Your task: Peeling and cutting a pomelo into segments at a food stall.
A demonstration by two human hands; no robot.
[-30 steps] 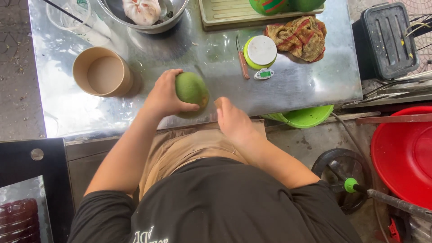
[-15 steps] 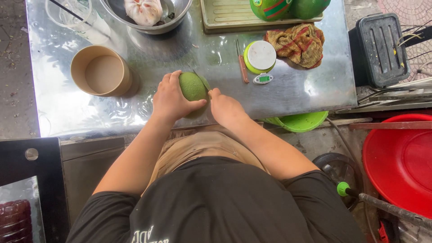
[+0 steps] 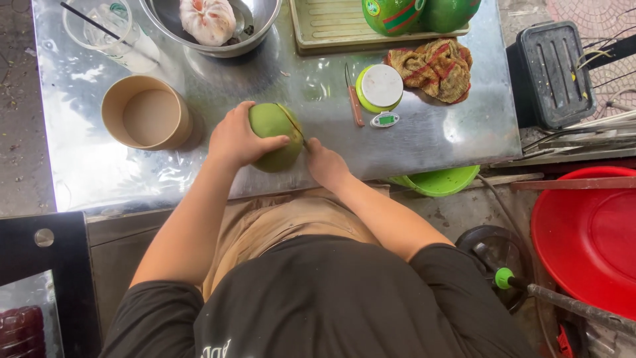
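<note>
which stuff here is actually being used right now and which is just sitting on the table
In use:
- green fruit, gripped by the left hand
- thin blade against the fruit, at the right hand

Lying about:
- paper cup
- metal bowl holding a tied bag
- plastic cup
- small scale
- red-handled tool
- rag
- tray

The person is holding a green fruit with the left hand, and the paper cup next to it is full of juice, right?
Not quite. The left hand does hold the green fruit, but the head view shows the paper cup beside it is empty, not full of juice.
</note>
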